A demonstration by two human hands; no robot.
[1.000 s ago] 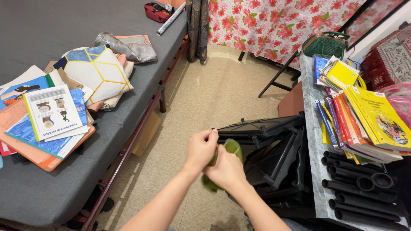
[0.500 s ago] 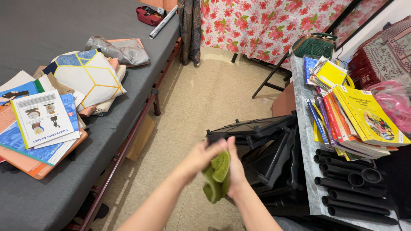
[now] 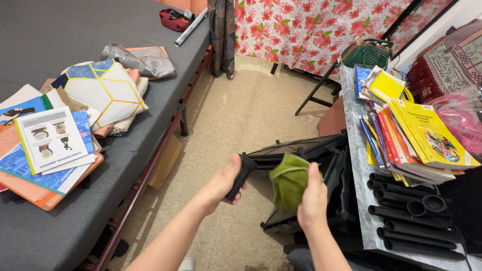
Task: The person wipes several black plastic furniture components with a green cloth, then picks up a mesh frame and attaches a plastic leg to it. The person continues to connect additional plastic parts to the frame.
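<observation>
My left hand (image 3: 221,185) grips a short black plastic tube (image 3: 241,175), held at a slant above the floor. Just to its right, my right hand (image 3: 312,200) holds a bunched green cloth (image 3: 289,179). Tube and cloth are a small gap apart. Beneath both hands lies a pile of flat black plastic shelf panels (image 3: 321,160) on the beige floor.
Several black tubes (image 3: 411,211) lie on a marbled side table (image 3: 357,150) at the right, behind them a stack of colourful books (image 3: 411,135). A grey bed (image 3: 60,45) at the left carries books, papers and a patterned cushion (image 3: 103,90). A floral curtain (image 3: 321,30) hangs at the back.
Both hands were pressed together around the green cloth. Now they have separated: the left hand shows the black tube and the right hand has drawn the cloth off to the right.
</observation>
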